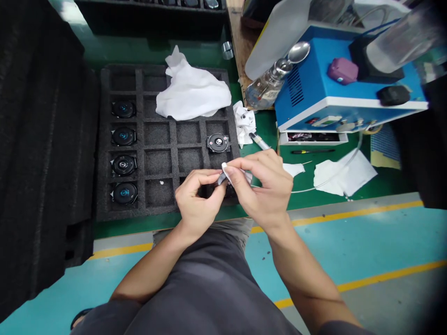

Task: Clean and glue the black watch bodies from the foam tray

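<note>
My left hand (pixel 199 199) pinches a small grey piece (pixel 222 177) between thumb and fingers, at the front right of a black foam tray (pixel 141 139). Close against it, my right hand (pixel 260 188) is closed on a white cloth (pixel 225 166), whose tip touches the grey piece. What the grey piece belongs to is hidden by the fingers. Just beyond my hands, a round watch part (pixel 218 142) lies in a right-hand compartment. Several round watch faces (pixel 125 165) fill the tray's left column. A larger white cloth (pixel 192 90) covers the upper compartments.
A blue machine (pixel 314 104) stands at the right, with a thin clear tube (pixel 344 165) running from it toward my right hand. A glass bottle (pixel 267 88), a syringe (pixel 259 141) and crumpled tissue (pixel 244 122) lie between tray and machine. Black foam (pixel 45 139) rises at the left.
</note>
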Demonstrator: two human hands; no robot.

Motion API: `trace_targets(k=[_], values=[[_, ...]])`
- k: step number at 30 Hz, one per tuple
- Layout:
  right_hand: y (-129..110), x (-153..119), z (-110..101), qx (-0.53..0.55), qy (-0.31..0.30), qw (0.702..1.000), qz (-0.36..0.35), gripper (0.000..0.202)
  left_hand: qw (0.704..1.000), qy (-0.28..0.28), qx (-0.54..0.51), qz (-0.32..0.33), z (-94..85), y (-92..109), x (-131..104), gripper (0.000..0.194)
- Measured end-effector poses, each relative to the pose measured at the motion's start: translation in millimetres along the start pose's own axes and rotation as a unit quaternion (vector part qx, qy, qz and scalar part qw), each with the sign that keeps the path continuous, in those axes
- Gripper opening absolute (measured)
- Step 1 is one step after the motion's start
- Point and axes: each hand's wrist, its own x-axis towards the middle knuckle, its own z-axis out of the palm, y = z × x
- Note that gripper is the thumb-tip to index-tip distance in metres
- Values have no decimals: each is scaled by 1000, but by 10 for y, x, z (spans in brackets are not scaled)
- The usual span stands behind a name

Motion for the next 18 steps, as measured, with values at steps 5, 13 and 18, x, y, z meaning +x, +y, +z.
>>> trace_targets(k=[5, 13, 18], values=[[-80, -85, 41, 28, -24, 999, -18, 8, 1000, -7, 8, -13, -13, 17, 12, 9], [184, -12, 10, 33, 29, 996, 72, 9, 996, -2, -82, -24, -13, 88, 51, 23], [-53, -44, -26, 94, 29, 993, 66, 8, 1000, -25, 4, 18, -35, 60, 65, 23]])
